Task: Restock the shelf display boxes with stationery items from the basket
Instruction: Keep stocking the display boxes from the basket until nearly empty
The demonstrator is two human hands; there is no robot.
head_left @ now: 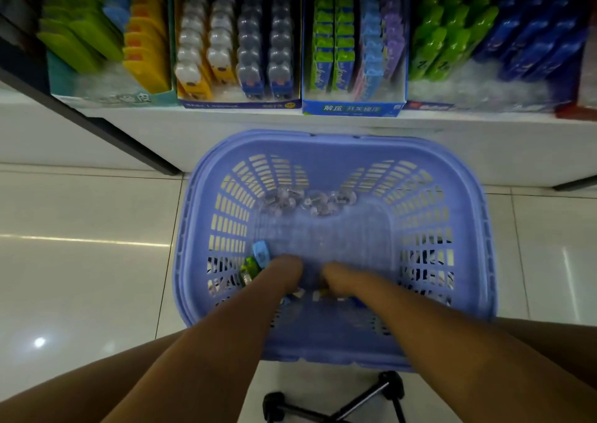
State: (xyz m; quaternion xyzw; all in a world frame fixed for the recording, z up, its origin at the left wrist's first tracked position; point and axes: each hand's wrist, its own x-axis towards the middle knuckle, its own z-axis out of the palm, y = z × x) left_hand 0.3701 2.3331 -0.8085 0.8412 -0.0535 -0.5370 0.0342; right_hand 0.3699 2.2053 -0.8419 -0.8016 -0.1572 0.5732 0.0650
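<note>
While both of my hands are down in the near end of the basket (226, 151), I judge the restocking only partly done: stock is left in here, and the boxes above have gaps. My left hand (286, 269) and my right hand (336, 275) sit close together, apart from each other, among small packs on the basket floor. Both are blurred and their fingers point away from the camera, so I cannot tell whether they are spread, curled or closed on anything.

Just left of my left hand lie a light blue pack (261, 254) and a green one (250, 266); more bits show under my wrists, too smeared to name. The middle of the basket floor is bare. At the far end lies a clump of clear, greyish packs (307, 201), so several trips look to be left.

The basket stands on the tiled floor (80, 229), right against the white shelf (161, 138). Up there the teal box (113, 98) has open room at its front, and the red-edged box (468, 104) on the right shows bare bottom before its green and blue packs. The two middle boxes look nearly full.
</note>
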